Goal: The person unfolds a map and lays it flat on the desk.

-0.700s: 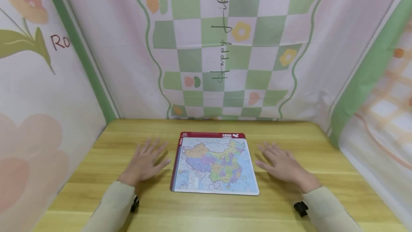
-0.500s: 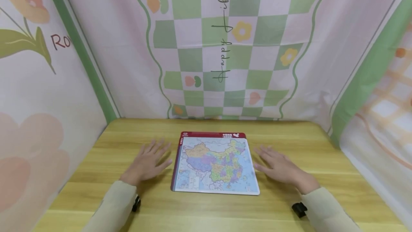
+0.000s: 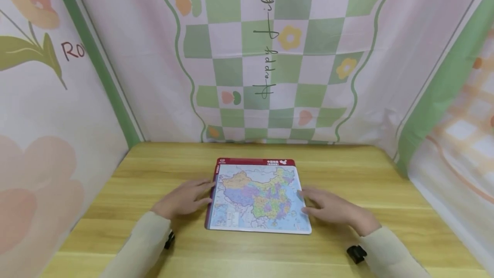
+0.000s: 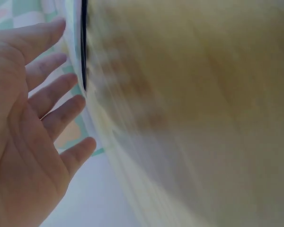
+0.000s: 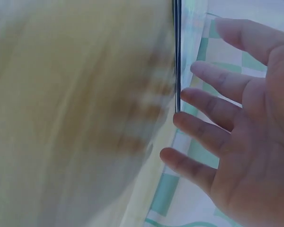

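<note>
A flat map board (image 3: 258, 198) with a red strip along its far edge lies face up on the wooden table (image 3: 258, 254). My left hand (image 3: 183, 198) is at its left edge, and in the left wrist view the spread fingers stand close to the board's thin dark edge (image 4: 84, 47). At the opposite side is my right hand (image 3: 333, 207), thumb and fingertips by the board's right edge. Seen from the right wrist, the fingers (image 5: 210, 135) are extended and some tips meet or nearly meet the layered dark edge (image 5: 177, 56). Neither hand grips the board.
Patterned curtains (image 3: 254, 55) hang behind the table and at both sides. Black wrist devices show under both sleeves, one at the left (image 3: 169, 240) and one at the right (image 3: 356, 254).
Both hands have moved inward from the bare table to the board's left and right edges, their fingers drawing closer together. The board has stayed in place.
</note>
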### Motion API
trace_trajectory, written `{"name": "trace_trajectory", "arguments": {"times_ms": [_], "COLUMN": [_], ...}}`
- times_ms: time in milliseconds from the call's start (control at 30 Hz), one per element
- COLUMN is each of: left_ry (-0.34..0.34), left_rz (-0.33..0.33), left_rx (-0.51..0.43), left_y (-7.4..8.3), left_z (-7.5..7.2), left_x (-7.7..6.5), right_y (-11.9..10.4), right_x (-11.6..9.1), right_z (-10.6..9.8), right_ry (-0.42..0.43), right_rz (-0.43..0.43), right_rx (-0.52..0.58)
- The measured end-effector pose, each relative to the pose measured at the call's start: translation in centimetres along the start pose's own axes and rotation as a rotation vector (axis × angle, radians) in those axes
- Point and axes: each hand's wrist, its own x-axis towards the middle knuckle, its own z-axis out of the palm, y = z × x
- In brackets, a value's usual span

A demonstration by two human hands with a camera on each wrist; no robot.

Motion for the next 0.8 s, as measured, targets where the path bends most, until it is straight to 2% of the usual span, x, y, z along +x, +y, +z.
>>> {"name": "trace_trajectory", "arguments": {"times_ms": [167,400,567,800], "left_ry": [-0.058,-0.080,-0.091,-0.121], "left_rz": [0.010,0.022,0.026,-0.005], "left_rx": [-0.054,-0.069,-0.065,-0.104], "left_y": [0.8,1.9,2.2,2.1], "left_z": [-0.2,-0.3,-0.2,0.0], "left_x": [1.0,2.2,2.5,2.6], "right_y": [-0.2,-0.7,-1.3,-1.5], "right_x": [0.1,0.0,0.0,-0.1], "right_z": [0.3,0.5,0.4,0.4], "right_ry": [-0.043,-0.062,-0.070,-0.094], "right_rz": [-0.052,-0.065,-0.052,-0.031], "right_rx": [-0.007,-0.004,0.000,-0.003]}}
